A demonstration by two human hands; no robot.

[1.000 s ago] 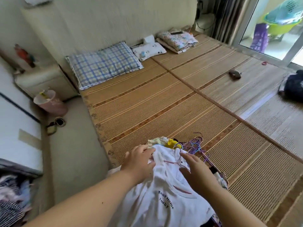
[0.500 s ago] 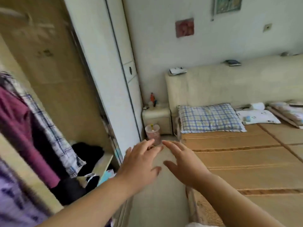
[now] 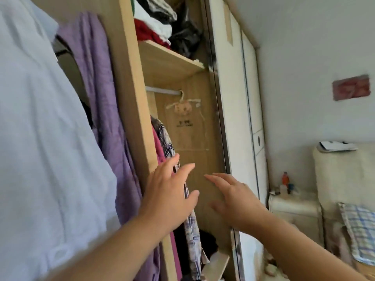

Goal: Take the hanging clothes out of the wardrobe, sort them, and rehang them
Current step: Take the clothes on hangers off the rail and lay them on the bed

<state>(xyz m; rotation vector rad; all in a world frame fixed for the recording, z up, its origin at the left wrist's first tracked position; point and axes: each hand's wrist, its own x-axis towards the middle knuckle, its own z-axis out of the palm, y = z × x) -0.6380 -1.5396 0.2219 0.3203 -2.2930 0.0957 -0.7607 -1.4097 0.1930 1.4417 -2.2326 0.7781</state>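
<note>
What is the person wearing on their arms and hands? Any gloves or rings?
Nothing that shows. The left hand and the right hand are bare: no gloves, and no ring, watch or bracelet that I can see. No sleeve comes into view either. The picture is slightly blurred, so something tiny could be missed.

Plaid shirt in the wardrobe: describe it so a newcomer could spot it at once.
In the wardrobe, find the wooden shelf piled with clothes. Beneath it, the plaid shirt hangs partly behind the left hand. It alone is checked: a plain magenta garment hangs on its left, a clear bag on its right.
</note>
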